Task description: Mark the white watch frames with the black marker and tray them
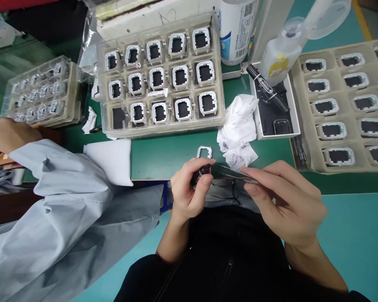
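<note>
Right hand [290, 201]: thumb and forefinger pinched closed on a thin, flat, dark grey blade-like strip [231, 172], which points toward the other hand.
Left hand [189, 188]: fingers curled closed around a short black cylindrical object with a narrow tip [203, 172], held upright at the table's near edge; whether the strip touches it, I cannot tell.
Co-worker's sleeve [72, 180]: light grey-blue fabric, at the person's left, with the co-worker's hand [11, 136] beyond its cuff.
Frame: one white rounded-square frame [204, 150] lies on the green table [164, 157] just beyond the left hand.
Cloth: a folded white cloth [108, 161] lies to the left.
Tissue: crumpled white paper with dark smudges [239, 123], right of the frame.
Box: a shallow white open box [279, 136], with a black marker bearing white lettering [267, 89] slanting across it.
Trays: a clear plastic tray of white frames [166, 131] beyond the loose frame; a beige plastic tray of similar frames [353, 167] at right.
Bottles: a white bottle with a yellow print [275, 61] behind the box; a large white-and-blue cylindrical container [237, 31] farther left.
</note>
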A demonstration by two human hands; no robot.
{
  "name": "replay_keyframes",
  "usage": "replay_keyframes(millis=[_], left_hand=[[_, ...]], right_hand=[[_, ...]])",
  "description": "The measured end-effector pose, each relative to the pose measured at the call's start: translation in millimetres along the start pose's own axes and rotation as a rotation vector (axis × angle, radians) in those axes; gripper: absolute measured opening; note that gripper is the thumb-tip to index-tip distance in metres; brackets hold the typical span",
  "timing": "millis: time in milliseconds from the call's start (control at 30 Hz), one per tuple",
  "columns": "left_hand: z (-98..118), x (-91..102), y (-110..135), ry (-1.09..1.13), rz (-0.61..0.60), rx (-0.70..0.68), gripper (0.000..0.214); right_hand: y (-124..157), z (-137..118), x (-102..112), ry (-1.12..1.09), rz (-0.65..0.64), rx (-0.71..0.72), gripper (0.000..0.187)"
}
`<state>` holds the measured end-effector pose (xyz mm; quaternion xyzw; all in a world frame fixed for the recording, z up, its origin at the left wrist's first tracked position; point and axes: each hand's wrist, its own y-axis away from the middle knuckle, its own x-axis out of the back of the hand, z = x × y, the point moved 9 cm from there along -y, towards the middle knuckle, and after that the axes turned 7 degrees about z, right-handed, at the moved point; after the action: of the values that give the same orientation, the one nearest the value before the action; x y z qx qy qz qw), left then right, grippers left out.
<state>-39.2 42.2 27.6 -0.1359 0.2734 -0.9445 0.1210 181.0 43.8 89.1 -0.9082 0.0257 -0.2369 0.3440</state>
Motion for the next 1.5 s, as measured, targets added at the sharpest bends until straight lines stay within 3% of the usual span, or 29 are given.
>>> replay_keyframes(millis=[433,800,1500], left_hand=[[25,1.9,-10,-0.038,0.035,-0.237,0.030],[26,2.7,-11,-0.036,0.050,-0.280,0.032],[30,2.4,-13,-0.048,0.066,-0.334,0.030]], right_hand=[[-2,-7,-2,0.000,-0.030,0.007,0.028],[-2,-3,-3,-0.028,-0.042,-0.049,0.034],[-5,1,-4,-0.124,-0.112,-0.100,0.028]])
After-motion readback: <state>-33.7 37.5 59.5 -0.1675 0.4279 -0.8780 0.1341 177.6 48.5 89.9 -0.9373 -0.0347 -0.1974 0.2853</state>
